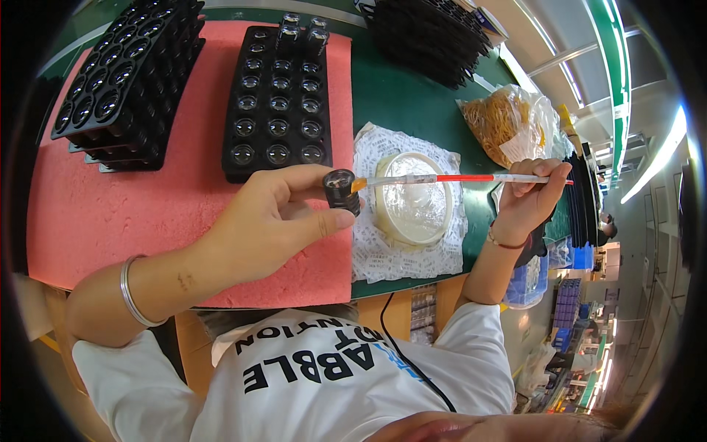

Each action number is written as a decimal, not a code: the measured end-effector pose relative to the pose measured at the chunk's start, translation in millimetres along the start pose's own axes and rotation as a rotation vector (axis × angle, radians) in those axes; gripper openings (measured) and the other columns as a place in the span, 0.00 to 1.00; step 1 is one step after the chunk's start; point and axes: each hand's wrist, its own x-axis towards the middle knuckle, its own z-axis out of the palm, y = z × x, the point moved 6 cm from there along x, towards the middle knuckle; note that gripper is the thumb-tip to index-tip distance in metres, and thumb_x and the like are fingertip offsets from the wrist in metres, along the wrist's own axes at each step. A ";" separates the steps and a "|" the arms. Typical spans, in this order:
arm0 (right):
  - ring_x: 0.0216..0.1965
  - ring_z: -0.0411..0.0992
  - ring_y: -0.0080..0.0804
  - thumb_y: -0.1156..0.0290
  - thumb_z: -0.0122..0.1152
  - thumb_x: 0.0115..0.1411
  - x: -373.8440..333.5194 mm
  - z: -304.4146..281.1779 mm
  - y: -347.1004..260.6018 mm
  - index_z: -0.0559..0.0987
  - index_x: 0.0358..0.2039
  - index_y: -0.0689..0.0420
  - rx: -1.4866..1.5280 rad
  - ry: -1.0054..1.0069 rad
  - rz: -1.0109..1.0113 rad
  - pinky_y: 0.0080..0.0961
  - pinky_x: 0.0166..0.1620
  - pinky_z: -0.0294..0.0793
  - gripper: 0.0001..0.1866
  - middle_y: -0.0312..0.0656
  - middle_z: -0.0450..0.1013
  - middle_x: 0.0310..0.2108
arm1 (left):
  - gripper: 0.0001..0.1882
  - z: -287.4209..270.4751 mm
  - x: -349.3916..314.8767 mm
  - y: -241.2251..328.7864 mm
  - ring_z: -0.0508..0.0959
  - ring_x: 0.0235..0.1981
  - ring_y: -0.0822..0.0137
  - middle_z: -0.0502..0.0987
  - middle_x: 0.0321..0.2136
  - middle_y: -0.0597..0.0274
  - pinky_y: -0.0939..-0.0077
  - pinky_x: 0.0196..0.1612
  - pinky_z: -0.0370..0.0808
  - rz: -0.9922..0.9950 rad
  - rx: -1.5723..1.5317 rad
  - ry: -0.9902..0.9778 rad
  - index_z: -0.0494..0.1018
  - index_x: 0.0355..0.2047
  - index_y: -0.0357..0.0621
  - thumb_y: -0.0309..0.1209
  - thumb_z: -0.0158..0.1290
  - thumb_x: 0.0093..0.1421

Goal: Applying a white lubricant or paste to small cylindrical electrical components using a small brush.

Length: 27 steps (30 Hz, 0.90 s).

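Note:
My left hand (258, 217) is closed on a small black cylindrical lens barrel (342, 193), its glass end facing up. My right hand (526, 199) pinches the far end of a slim brush (468, 178) with a red and whitish handle. The brush lies nearly level, and its orange tip meets the side of the barrel near the top; whether it presses there I cannot tell. Below the handle sits a round, pale, shallow dish (416, 214) with a shiny surface. Under the dish is a crumpled sheet of printed white paper (372, 261).
A black tray (234, 158) of lens barrels lies on a pink foam mat (188, 210), several barrels standing taller at its far end. Stacked black trays (140, 140) rise at the left. Beyond are a black stack (423, 37) and a bag of yellowish bands (508, 121) on the green table (398, 96).

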 end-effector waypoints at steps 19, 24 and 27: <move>0.15 0.55 0.23 0.57 0.41 0.59 -1.4 7.2 -7.5 0.59 0.22 0.55 0.220 -0.216 -0.046 0.20 0.23 0.54 0.16 0.38 0.59 0.13 | 0.10 -4.6 -0.8 1.0 0.68 0.21 0.84 0.70 0.23 0.70 0.91 0.22 0.66 -0.096 0.022 0.010 0.67 0.31 0.39 0.25 0.55 0.48; 0.15 0.56 0.24 0.57 0.42 0.59 -1.4 7.9 -10.0 0.59 0.22 0.55 0.155 -0.218 -0.081 0.20 0.22 0.54 0.16 0.38 0.60 0.13 | 0.12 -5.2 -0.5 -3.6 0.61 0.16 0.88 0.72 0.26 0.69 0.94 0.19 0.59 -0.079 -0.037 0.011 0.70 0.30 0.37 0.30 0.58 0.47; 0.14 0.56 0.24 0.57 0.42 0.58 -1.2 9.3 -10.8 0.59 0.22 0.55 0.119 -0.231 -0.096 0.20 0.21 0.54 0.16 0.38 0.59 0.12 | 0.13 -6.4 -1.1 -3.1 0.60 0.16 0.88 0.71 0.26 0.70 0.94 0.19 0.58 -0.079 -0.018 0.011 0.70 0.31 0.37 0.30 0.57 0.48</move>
